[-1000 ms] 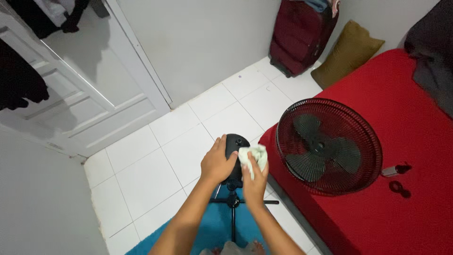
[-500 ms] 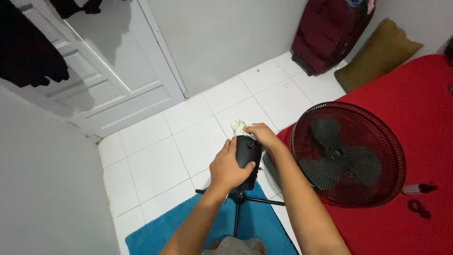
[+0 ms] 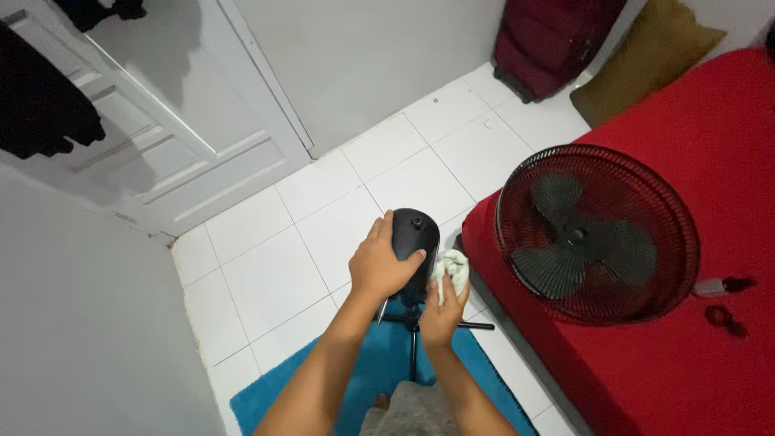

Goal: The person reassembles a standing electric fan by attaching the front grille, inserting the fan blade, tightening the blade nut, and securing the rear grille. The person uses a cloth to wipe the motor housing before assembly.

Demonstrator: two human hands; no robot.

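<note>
A black fan motor housing (image 3: 417, 234) stands on a thin black stand (image 3: 413, 323) over the floor. My left hand (image 3: 378, 262) grips the housing from its left side. My right hand (image 3: 443, 303) presses a pale green cloth (image 3: 452, 269) against the housing's right side, low down. The fan's black grille with its blades (image 3: 596, 234) lies flat on the red bed (image 3: 694, 339), to the right of my hands.
A blue mat (image 3: 371, 379) lies under the stand on the white tiled floor (image 3: 274, 258). A white door (image 3: 161, 137) is at the left, a dark red suitcase (image 3: 549, 36) and an olive pillow (image 3: 646, 60) at the back. Small dark parts (image 3: 724, 300) lie on the bed.
My right hand with the cloth has come down from the top of the housing to its lower right side. My left hand has kept its grip.
</note>
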